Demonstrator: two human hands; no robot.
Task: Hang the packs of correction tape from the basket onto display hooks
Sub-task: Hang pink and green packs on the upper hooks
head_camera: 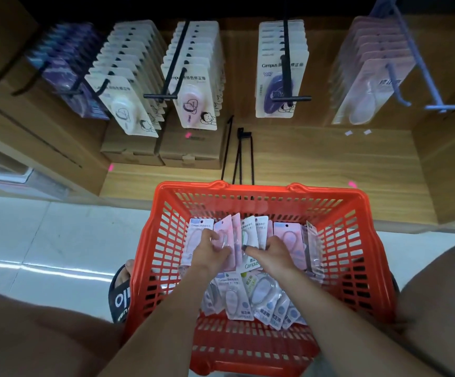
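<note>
Both hands down in one red basket, among a heap of loose correction tape packs too overlapped to count. Left hand pinching a pink pack; right hand curled over packs, grip unclear. Above, five rows of hung packs on display hooks.

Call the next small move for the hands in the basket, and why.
Probably lift the pink pack clear of the row. The left hand is already closed around it, while the right hand rests among the neighbouring packs, seemingly steadying them. Both hands sit low inside the red basket, and the display hooks are above.
</note>
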